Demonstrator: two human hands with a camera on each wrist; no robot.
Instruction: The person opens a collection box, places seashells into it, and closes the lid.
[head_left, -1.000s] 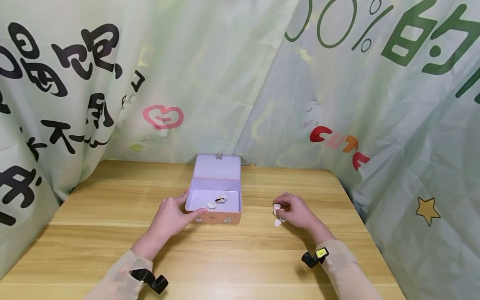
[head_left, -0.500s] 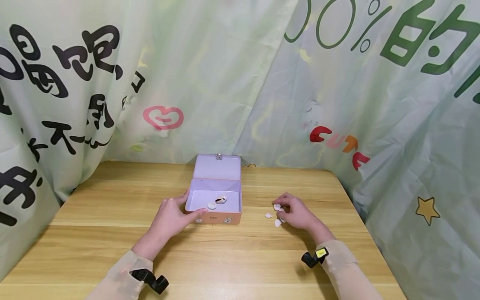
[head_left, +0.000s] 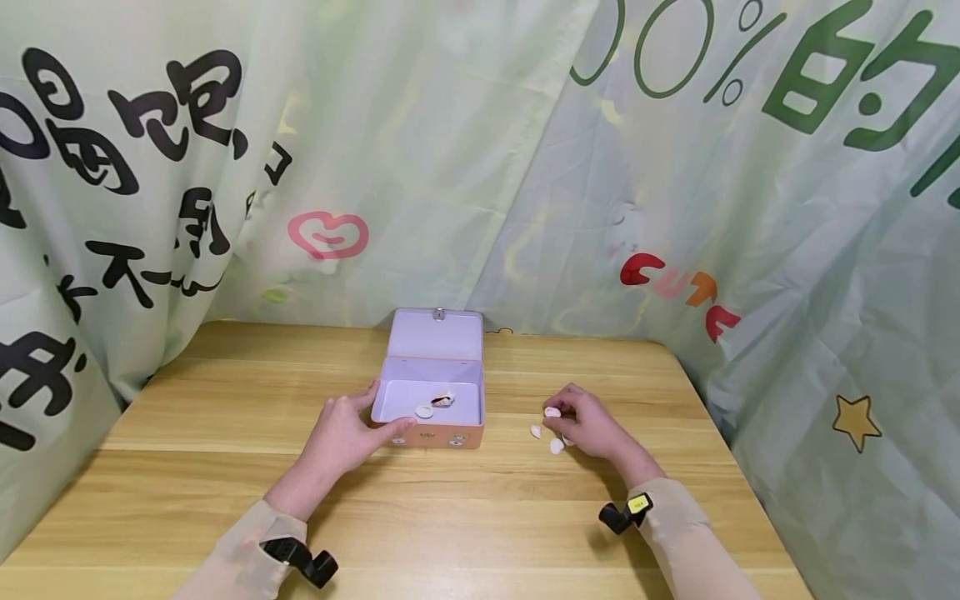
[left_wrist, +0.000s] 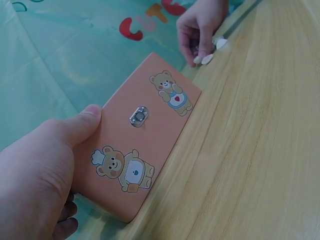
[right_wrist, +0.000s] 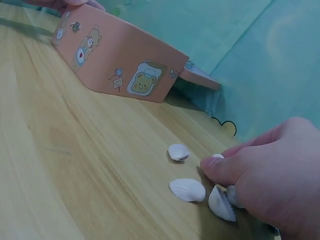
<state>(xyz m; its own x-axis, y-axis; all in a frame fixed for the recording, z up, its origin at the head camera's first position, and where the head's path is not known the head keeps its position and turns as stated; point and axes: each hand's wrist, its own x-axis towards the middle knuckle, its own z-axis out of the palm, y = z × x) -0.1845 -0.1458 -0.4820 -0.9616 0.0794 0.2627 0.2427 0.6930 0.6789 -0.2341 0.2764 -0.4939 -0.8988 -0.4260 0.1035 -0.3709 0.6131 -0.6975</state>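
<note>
A small tin box [head_left: 467, 437] stands with its lid raised, lilac inside and orange with bear pictures outside. My left hand [head_left: 341, 433] grips its left side, thumb over the front corner. Inside lie a flat white disc-like shell [head_left: 424, 412] and a brown-and-white shell [head_left: 443, 400]. To the right of the box, my right hand [head_left: 591, 425] pinches a white seashell [right_wrist: 218, 156] between thumb and fingers, close above the table. Near those fingers lie loose white seashells: one [right_wrist: 178, 152] apart on the box side, a ribbed one [right_wrist: 187, 190], and others partly hidden by the hand.
The wooden table [head_left: 450, 517] reaches back to a printed curtain [head_left: 420, 167] that hangs behind and along both sides. The box's raised lid [head_left: 435, 335] stands near the table's back edge. Small black cameras [head_left: 300, 560] are strapped to both wrists.
One seashell has come away from the cluster and lies to its left. My right hand has shifted slightly left with a seashell in its fingertips. My left hand and the box stay put.
</note>
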